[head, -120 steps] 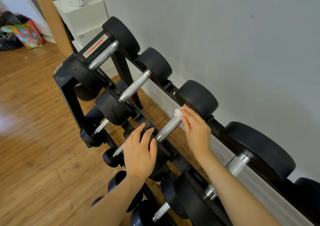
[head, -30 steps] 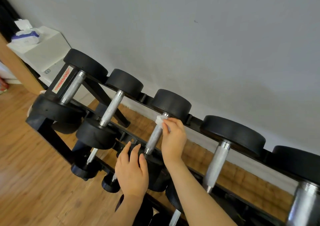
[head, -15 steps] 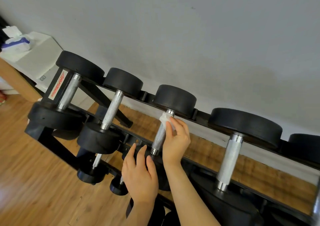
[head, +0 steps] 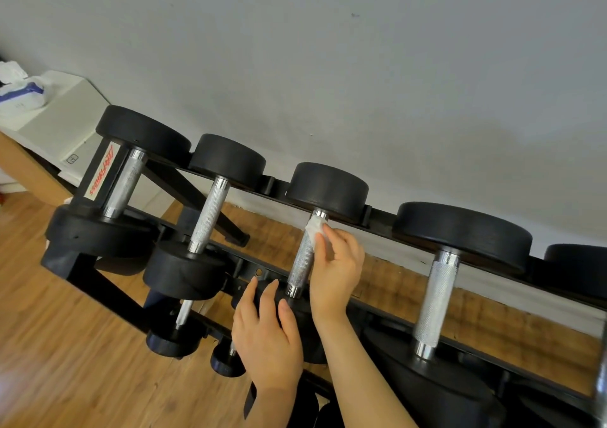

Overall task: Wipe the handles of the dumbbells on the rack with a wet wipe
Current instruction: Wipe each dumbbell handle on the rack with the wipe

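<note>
Pinching a small white wet wipe (head: 314,233) against the top of the third dumbbell's knurled steel handle (head: 303,260) on the black metal rack (head: 377,222), the right hand (head: 335,271) curls round it; the left hand (head: 267,335) rests flat, fingers straight, on the near black weight head.

Dumbbell rack (head: 82,273) against the wall (head: 361,66); top tier holds dumbbells side by side, handles running front to back. Third dumbbell handle (head: 300,263) from left: wet wipe (head: 313,232) at its far end, pinched by right hand (head: 335,270); left hand (head: 266,332) on the near head, in front. Lower tier beneath: smaller dumbbells (head: 174,339). Far left, behind rack: wipes packet (head: 19,95) on a cabinet (head: 56,125).
</note>
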